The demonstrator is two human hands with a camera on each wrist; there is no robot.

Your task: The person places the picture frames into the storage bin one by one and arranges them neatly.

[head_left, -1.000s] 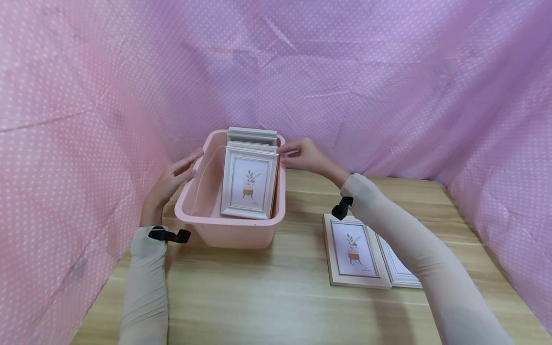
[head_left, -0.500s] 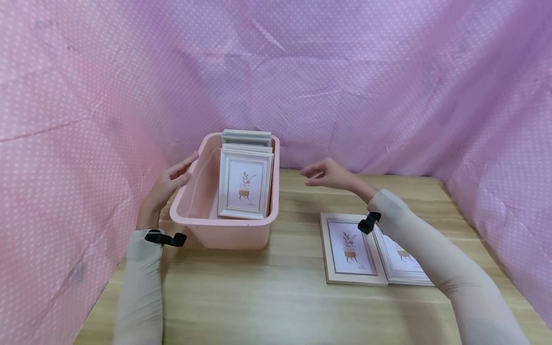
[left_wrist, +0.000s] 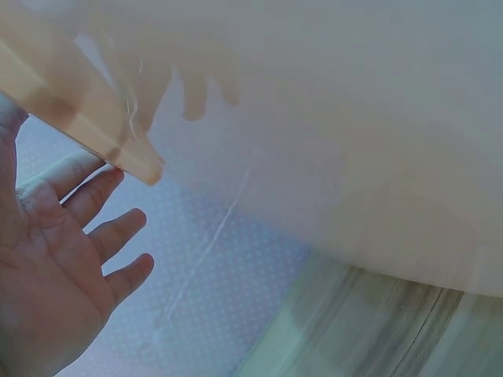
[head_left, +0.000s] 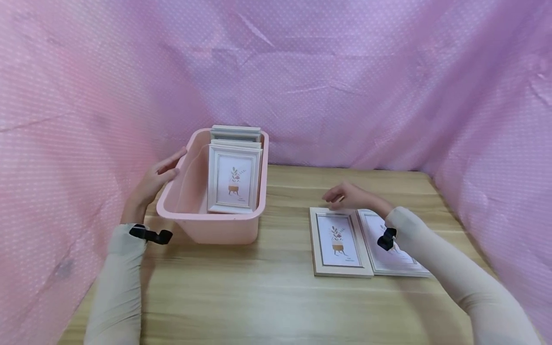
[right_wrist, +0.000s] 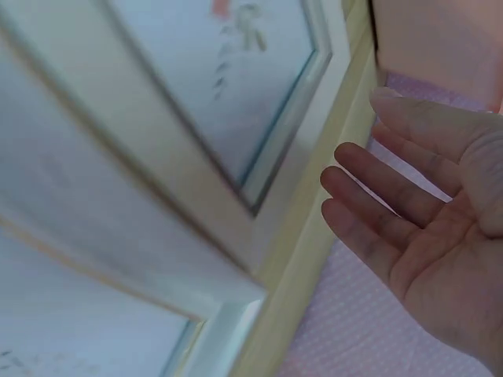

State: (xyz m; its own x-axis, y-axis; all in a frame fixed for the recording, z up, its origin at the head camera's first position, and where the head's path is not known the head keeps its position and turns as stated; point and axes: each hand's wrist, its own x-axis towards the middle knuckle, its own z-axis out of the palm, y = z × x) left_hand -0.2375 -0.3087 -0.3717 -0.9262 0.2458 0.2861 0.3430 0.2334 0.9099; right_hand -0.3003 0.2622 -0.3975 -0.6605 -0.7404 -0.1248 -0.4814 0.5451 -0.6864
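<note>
A pink plastic bin [head_left: 215, 229] stands on the table at left. Inside it, along its right side, several white picture frames [head_left: 235, 179] lean in a row, the front one showing a potted-plant print. At the bin's left rim is my left hand [head_left: 148, 187]; its fingers [left_wrist: 102, 196] are spread and fairly straight, touching the rim. My right hand [head_left: 355, 197] hovers by the top edge of a cream picture frame [head_left: 340, 239] lying flat, its fingers [right_wrist: 369, 184] loosely extended and holding nothing. Beside that frame lies a white picture frame [head_left: 388, 256], partly hidden by the right forearm.
Pink polka-dot cloth [head_left: 310, 72] hangs around the back and both sides. The wooden table [head_left: 258, 292] extends in front of the bin and between it and the flat frames. A black strap [head_left: 151, 235] is on each wrist.
My right hand has left the frames in the bin and moved right and down to the flat frames. The left hand stays at the bin's rim. The head view has shifted slightly.
</note>
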